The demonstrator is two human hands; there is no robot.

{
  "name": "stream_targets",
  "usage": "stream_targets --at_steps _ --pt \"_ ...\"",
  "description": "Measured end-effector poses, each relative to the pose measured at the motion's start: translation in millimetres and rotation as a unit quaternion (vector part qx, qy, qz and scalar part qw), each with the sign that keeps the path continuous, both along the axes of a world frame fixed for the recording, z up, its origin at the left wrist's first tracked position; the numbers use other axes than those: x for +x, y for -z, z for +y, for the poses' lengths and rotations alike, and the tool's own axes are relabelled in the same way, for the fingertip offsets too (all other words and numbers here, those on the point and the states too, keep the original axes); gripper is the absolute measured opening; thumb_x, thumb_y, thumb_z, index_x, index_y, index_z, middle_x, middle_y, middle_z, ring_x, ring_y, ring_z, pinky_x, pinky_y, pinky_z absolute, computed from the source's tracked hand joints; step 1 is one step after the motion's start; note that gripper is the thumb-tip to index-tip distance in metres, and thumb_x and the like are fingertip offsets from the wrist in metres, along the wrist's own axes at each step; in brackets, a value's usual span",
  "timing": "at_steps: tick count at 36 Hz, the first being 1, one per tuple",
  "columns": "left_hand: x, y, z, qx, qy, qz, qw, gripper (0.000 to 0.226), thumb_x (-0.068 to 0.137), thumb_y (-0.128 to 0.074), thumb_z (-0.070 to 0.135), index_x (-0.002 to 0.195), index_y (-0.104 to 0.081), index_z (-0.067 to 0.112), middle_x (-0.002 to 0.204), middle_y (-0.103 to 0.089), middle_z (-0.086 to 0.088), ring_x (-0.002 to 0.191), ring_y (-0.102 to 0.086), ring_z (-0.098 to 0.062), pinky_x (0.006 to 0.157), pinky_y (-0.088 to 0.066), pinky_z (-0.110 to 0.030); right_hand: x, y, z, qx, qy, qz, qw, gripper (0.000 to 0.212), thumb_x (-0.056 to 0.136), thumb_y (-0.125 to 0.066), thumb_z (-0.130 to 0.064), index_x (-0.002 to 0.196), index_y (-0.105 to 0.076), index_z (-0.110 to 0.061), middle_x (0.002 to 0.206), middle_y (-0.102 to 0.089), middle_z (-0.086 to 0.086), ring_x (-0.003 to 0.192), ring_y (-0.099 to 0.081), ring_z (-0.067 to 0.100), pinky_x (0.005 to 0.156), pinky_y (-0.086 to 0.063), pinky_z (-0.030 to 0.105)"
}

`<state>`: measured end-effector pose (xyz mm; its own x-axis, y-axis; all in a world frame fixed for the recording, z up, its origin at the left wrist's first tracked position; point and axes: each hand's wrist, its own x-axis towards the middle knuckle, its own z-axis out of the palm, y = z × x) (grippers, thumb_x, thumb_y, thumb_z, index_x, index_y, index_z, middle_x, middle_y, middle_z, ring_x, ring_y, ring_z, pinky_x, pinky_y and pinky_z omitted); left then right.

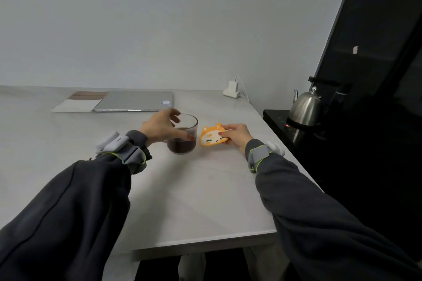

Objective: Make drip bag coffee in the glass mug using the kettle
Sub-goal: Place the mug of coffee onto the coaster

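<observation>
A glass mug (184, 141) holding dark coffee stands in the middle of the white table (194, 194). My left hand (161, 128) wraps around the mug's left side, thumb low on the glass and fingers over the rim. Right beside the mug lies an orange cartoon-faced coaster (211, 137), and my right hand (236, 136) pinches its right edge, lifting it slightly off the table. The steel kettle (304, 107) sits on a black heating base at the right, a red light glowing below it. No drip bag is in sight.
A closed silver laptop (134, 101) and a notebook (78, 102) lie at the back of the table. A white charger (232, 89) is plugged in by the wall. A black counter (277, 118) adjoins the table's right edge, and a dark cabinet rises behind the counter.
</observation>
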<state>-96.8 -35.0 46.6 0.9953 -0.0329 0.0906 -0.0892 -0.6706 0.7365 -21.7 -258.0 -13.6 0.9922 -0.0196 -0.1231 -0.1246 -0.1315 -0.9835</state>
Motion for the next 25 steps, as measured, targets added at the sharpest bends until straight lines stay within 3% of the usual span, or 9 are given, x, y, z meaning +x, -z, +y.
stream_targets --at_steps 3,5,8,12,16,21,23,25 --pt "8.0 -9.4 -8.2 -0.002 0.010 -0.005 1.000 0.113 0.021 -0.075 0.062 0.124 -0.051 0.020 0.106 -0.060 0.009 0.098 -0.059 -0.016 0.081 -0.055 -0.042 5.5 17.4 8.5 -0.095 -0.005 -0.013 0.995 0.034 0.079 -0.070 0.001 0.112 -0.064 0.001 0.091 -0.062 0.014 0.082 -0.064 0.028 0.079 -0.058 0.041" --pt "12.4 -11.8 -14.9 -0.012 0.016 -0.002 1.000 0.114 0.021 -0.074 0.060 0.124 -0.050 0.019 0.110 -0.059 0.005 0.098 -0.058 -0.016 0.073 -0.056 -0.037 6.7 25.9 12.2 -0.149 0.004 -0.037 0.988 0.032 0.078 -0.072 -0.005 0.109 -0.067 -0.003 0.094 -0.063 0.012 0.090 -0.065 0.028 0.089 -0.054 0.041" --pt "19.1 -9.8 -23.0 -0.010 0.020 -0.005 1.000 0.115 0.022 -0.072 0.060 0.126 -0.049 0.017 0.111 -0.059 0.003 0.098 -0.058 -0.016 0.072 -0.056 -0.034 3.2 28.2 13.3 -0.228 0.010 -0.070 0.971 0.032 0.082 -0.068 -0.010 0.114 -0.066 -0.004 0.105 -0.065 0.013 0.098 -0.061 0.022 0.082 -0.045 0.022" --pt "31.7 -3.2 -34.8 0.008 0.013 0.002 1.000 0.115 0.021 -0.071 0.063 0.125 -0.050 0.018 0.108 -0.060 0.006 0.097 -0.060 -0.017 0.080 -0.055 -0.037 8.3 33.0 8.6 -0.276 0.007 -0.067 0.959 0.037 0.083 -0.069 -0.014 0.119 -0.062 -0.006 0.119 -0.060 0.015 0.110 -0.059 0.026 0.086 -0.044 0.024" --pt "42.8 2.5 -48.3 0.022 0.011 0.011 1.000 0.117 0.020 -0.068 0.066 0.125 -0.049 0.019 0.107 -0.059 0.008 0.098 -0.060 -0.017 0.091 -0.050 -0.042 14.6 32.6 -3.0 -0.277 0.012 -0.061 0.959 0.038 0.080 -0.072 -0.016 0.115 -0.063 -0.004 0.116 -0.061 0.014 0.111 -0.057 0.026 0.094 -0.043 0.028" --pt "54.2 7.5 -66.6 0.005 0.015 0.017 1.000 0.107 0.033 -0.082 0.055 0.126 -0.048 0.016 0.109 -0.059 0.004 0.095 -0.060 -0.017 0.076 -0.055 -0.034 17.9 26.5 -18.6 -0.196 0.011 -0.067 0.978 0.032 0.085 -0.054 0.003 0.115 -0.065 -0.004 0.115 -0.065 0.017 0.106 -0.060 0.024 0.098 -0.045 0.028" --pt "56.5 9.0 -70.9 0.002 0.016 0.022 1.000 0.107 0.032 -0.082 0.054 0.126 -0.048 0.016 0.110 -0.059 0.004 0.096 -0.060 -0.017 0.075 -0.055 -0.034 16.5 23.2 -20.4 -0.173 -0.028 -0.071 0.982 0.040 0.086 -0.047 0.008 0.122 -0.060 -0.002 0.116 -0.065 0.017 0.098 -0.057 0.019 0.090 -0.048 0.022" --pt "60.2 11.9 -75.8 0.014 0.017 0.022 1.000 0.117 0.020 -0.072 0.063 0.125 -0.049 0.018 0.108 -0.059 0.006 0.098 -0.060 -0.017 0.085 -0.053 -0.039 11.8 18.1 -23.6 -0.149 -0.092 -0.074 0.982 0.046 0.086 -0.045 0.014 0.130 -0.052 0.002 0.112 -0.059 0.013 0.095 -0.053 0.020 0.069 -0.047 0.008"
